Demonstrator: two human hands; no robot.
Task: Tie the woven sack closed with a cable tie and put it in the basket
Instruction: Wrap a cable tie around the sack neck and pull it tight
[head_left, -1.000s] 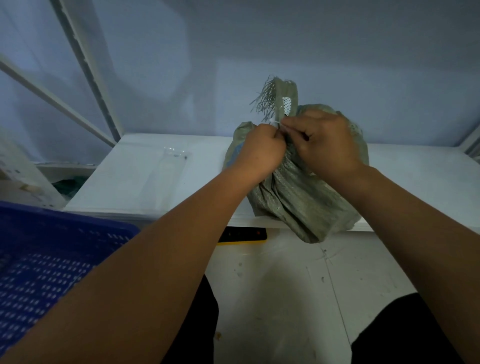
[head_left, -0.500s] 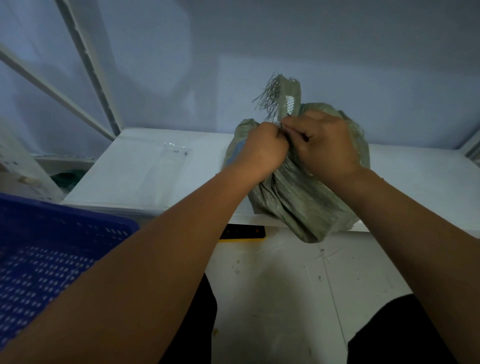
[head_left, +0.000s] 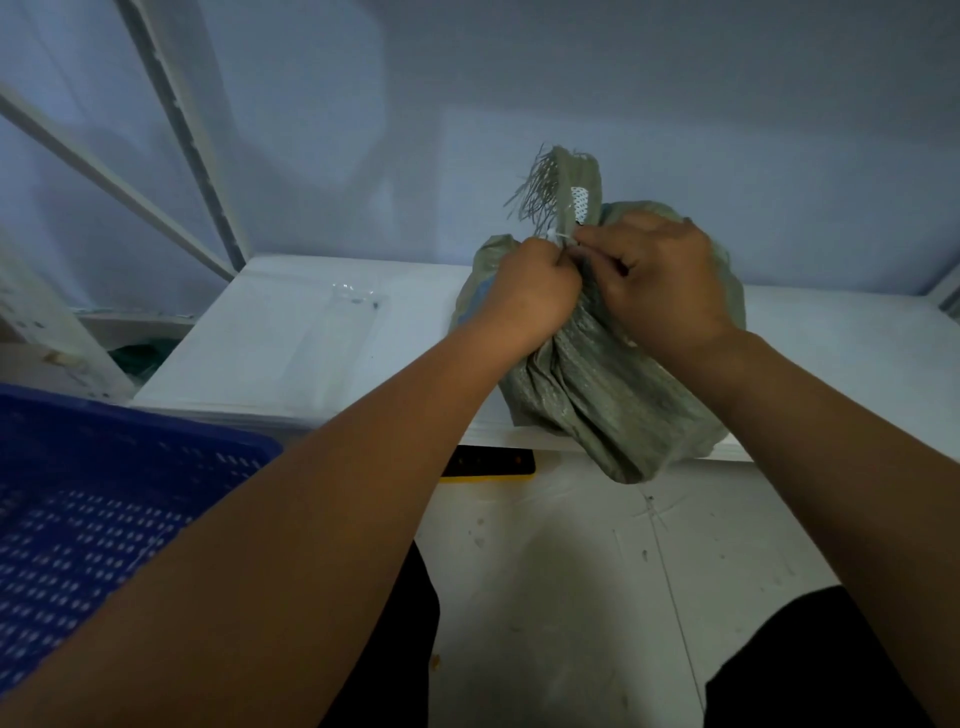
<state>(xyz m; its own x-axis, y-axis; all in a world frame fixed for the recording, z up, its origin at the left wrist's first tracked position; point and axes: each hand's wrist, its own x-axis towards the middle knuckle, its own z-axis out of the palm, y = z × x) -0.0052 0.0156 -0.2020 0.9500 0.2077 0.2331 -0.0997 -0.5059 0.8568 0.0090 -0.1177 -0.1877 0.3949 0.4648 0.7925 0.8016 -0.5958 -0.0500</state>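
Woven sack (head_left: 597, 395): my L hand (head_left: 535, 296), R hand (head_left: 660, 280) fingers pinch cable tie (head_left: 558, 237) at neck; loose bunching may let it slip off.

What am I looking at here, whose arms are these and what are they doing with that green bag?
No machine here: a person wears a camera on the head, so you look down along their two arms. The left hand and right hand pinch a white cable tie round the gathered neck of a green woven sack, which sits at the front edge of a white table. A clear plastic sleeve lies on the table too. The blue basket waits at lower left.
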